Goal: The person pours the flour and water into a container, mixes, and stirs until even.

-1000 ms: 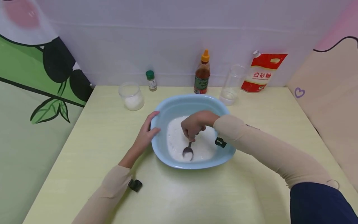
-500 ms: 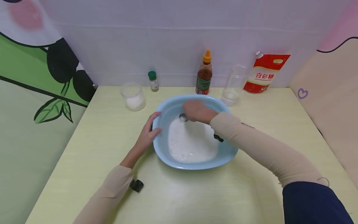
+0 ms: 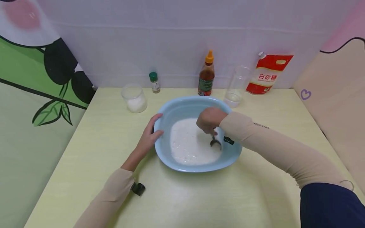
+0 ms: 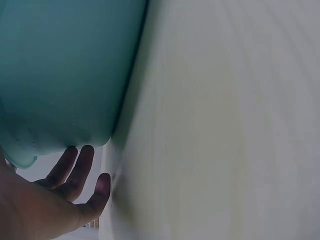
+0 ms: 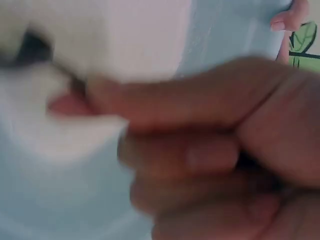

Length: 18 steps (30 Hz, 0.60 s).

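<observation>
A light blue plastic basin (image 3: 196, 168) stands on the table with frothy white liquid (image 3: 188, 142) in it. My left hand (image 3: 148, 134) holds its left rim, thumb over the edge; the left wrist view shows several fingers (image 4: 82, 172) spread along the outer wall beneath. Over the basin's right half, my right hand (image 3: 210, 120) grips a metal spoon (image 3: 215, 143) by the handle, bowl down at the liquid's surface. In the right wrist view the spoon (image 5: 35, 47) is blurred, pinched between thumb and forefinger, with the other fingers curled.
Behind the basin stand a glass (image 3: 136, 103) of white contents, a green-capped small jar (image 3: 155, 84), a sauce bottle (image 3: 206, 79) with an orange tip, a tall clear glass (image 3: 235, 91) and a red-and-white sugar pouch (image 3: 268, 76). A cloth backdrop (image 3: 171, 50) rises behind the table.
The spoon has gone round in the liquid, from the front middle to the back left and then to the right side. My left hand stays on the rim.
</observation>
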{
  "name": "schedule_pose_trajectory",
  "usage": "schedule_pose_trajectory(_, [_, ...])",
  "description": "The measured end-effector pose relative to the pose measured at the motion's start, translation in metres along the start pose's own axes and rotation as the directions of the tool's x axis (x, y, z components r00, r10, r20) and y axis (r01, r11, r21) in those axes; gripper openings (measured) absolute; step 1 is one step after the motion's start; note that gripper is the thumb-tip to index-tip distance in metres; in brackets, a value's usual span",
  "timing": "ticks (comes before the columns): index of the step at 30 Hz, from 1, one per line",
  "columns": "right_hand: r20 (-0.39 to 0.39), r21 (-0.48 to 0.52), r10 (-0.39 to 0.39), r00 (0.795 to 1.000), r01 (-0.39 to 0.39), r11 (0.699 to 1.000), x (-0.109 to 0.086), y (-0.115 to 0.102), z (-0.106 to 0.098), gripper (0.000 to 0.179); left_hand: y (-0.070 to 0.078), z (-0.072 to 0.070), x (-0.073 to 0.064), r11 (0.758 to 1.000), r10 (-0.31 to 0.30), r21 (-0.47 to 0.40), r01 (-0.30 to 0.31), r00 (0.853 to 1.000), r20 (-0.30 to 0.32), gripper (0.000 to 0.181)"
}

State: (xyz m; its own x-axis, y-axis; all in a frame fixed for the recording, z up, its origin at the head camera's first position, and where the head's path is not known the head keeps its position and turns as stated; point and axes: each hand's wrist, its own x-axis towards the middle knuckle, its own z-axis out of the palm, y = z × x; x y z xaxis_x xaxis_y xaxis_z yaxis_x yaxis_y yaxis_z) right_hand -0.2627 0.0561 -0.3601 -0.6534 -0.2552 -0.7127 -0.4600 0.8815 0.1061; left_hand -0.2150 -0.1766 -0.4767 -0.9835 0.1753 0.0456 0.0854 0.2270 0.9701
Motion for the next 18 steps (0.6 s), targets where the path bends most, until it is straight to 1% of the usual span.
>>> schedule_pose_trajectory(1, [0.08,-0.059,-0.046,0.996,0.05,0.997,0.003,-0.003,-0.001,0.013,0.0,0.0,0.0,1.0,-0.001,0.001,0.001,1.0,0.001,0.066])
schedule_pose_trajectory(2, [0.146,-0.1,-0.098,0.984,0.113,0.989,0.006,-0.006,-0.002,0.011,0.0,0.0,0.0,1.0,-0.001,-0.001,0.001,1.0,0.003,0.066])
schedule_pose_trajectory(3, [0.2,-0.097,-0.155,0.967,0.177,0.979,0.009,-0.009,-0.003,0.01,0.0,0.0,0.0,1.0,0.0,-0.001,0.0,1.0,0.005,0.066])
schedule_pose_trajectory(4, [0.23,-0.04,-0.203,0.952,0.218,0.975,0.013,-0.011,-0.004,0.013,0.0,-0.001,0.0,1.0,-0.001,-0.003,0.001,1.0,0.005,0.066])
schedule_pose_trajectory(5, [0.232,0.014,-0.255,0.939,0.259,0.966,0.015,-0.013,-0.003,0.015,0.0,-0.001,0.0,1.0,-0.002,-0.002,0.002,1.0,0.003,0.066])
schedule_pose_trajectory(6, [0.213,0.063,-0.288,0.934,0.281,0.958,0.017,-0.015,-0.003,0.016,0.0,-0.001,0.0,1.0,-0.002,0.0,0.002,1.0,0.003,0.066])
schedule_pose_trajectory(7, [0.188,0.108,-0.314,0.931,0.298,0.949,0.019,-0.017,-0.003,0.017,0.0,0.0,0.0,1.0,-0.002,-0.002,0.002,1.0,0.003,0.066])
schedule_pose_trajectory(9, [0.105,0.174,-0.341,0.934,0.32,0.931,0.022,-0.02,-0.003,0.019,0.002,0.001,0.0,1.0,0.004,-0.007,-0.004,1.0,0.005,0.065])
schedule_pose_trajectory(10, [0.041,0.18,-0.348,0.937,0.336,0.925,0.023,-0.021,-0.003,0.019,0.002,0.001,0.0,1.0,0.008,-0.007,-0.008,1.0,0.008,0.065])
schedule_pose_trajectory(11, [-0.029,0.16,-0.34,0.94,0.34,0.927,0.023,-0.023,-0.003,0.018,0.003,0.001,0.0,1.0,0.012,-0.011,-0.012,1.0,0.01,0.065])
schedule_pose_trajectory(13, [-0.156,0.11,-0.296,0.942,0.315,0.943,0.023,-0.026,-0.004,0.018,0.003,0.002,0.001,1.0,0.02,-0.018,-0.02,1.0,0.013,0.065])
schedule_pose_trajectory(14, [-0.221,0.098,-0.269,0.938,0.295,0.95,0.024,-0.027,-0.004,0.016,0.003,0.002,0.001,1.0,0.025,-0.018,-0.025,1.0,0.012,0.066])
schedule_pose_trajectory(15, [-0.281,0.095,-0.241,0.929,0.277,0.956,0.024,-0.027,-0.005,0.016,0.002,0.002,0.001,0.999,0.028,-0.018,-0.028,1.0,0.01,0.066])
schedule_pose_trajectory(16, [-0.337,0.082,-0.219,0.916,0.261,0.962,0.023,-0.027,-0.005,0.016,0.002,0.002,0.001,0.999,0.029,-0.015,-0.028,1.0,0.011,0.066])
schedule_pose_trajectory(17, [-0.377,0.088,-0.186,0.907,0.235,0.968,0.023,-0.026,-0.005,0.015,0.001,0.003,0.001,1.0,0.027,-0.014,-0.027,1.0,0.009,0.066])
schedule_pose_trajectory(18, [-0.404,0.15,-0.133,0.905,0.209,0.966,0.022,-0.023,-0.004,0.017,0.001,0.003,0.001,1.0,0.025,-0.011,-0.025,1.0,0.01,0.065])
